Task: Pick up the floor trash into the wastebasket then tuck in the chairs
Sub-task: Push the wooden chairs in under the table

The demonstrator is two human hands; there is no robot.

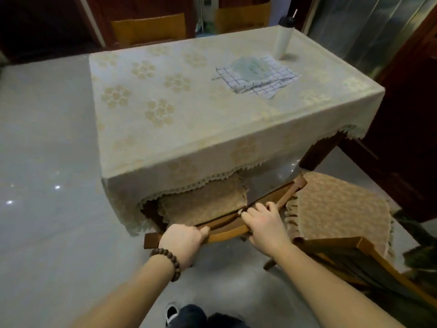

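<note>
1. Head view has both my hands on the top rail of the near chair [222, 229], whose cushioned seat already sits under the front edge of the table [165, 110].
2. My left hand [183, 240] is wrapped shut over the left part of that rail, thumb on top; my right hand [262, 224] is closed over its right part, fingers hooked across the wood.
3. I judge this chair rigid and moderately heavy (solid wood, by the look). The rail is the sound place to hold it: stiff, and two spread hands stop it twisting as it slides.
4. Its seat pad is soft and loose, so I would not push on that. The floor looks glossy, so the legs should glide easily.
5. Count of chairs: four. The one I hold, a second chair [335, 209] right of it and still pulled out from the table, and two with yellow backs [149, 29] at the table's far side.
6. On the table: one white bottle [285, 34] and one checked cloth [257, 78]. I see no wastebasket and no obvious trash on the floor.
</note>
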